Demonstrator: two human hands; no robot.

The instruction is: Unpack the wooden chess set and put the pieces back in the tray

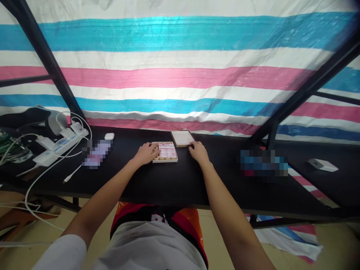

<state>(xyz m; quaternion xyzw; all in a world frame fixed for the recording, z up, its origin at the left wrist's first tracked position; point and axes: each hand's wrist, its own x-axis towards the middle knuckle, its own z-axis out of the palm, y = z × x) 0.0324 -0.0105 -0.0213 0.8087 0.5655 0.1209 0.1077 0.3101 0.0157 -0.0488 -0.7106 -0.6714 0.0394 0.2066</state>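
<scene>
A shallow white box (165,161) sits on the black desk, with round wooden game pieces (155,150) and a folded paper sheet with red lines (167,150) in it. My left hand (146,154) lies across the box's left side, fingers apart, touching the pieces and the edge of the paper. Just behind and to the right of the box is its pale lid (182,138), lying flat with the inside up. My right hand (198,152) grips the lid's near right corner; some of its fingertips are hidden.
On the left lie a blurred phone (97,154), a white earbud case (109,136), a white power strip (60,146) and looping cables. A blurred blue object (263,163) is at the right, and a white block (323,165) beyond it. A striped sheet (180,77) hangs behind the desk (174,183).
</scene>
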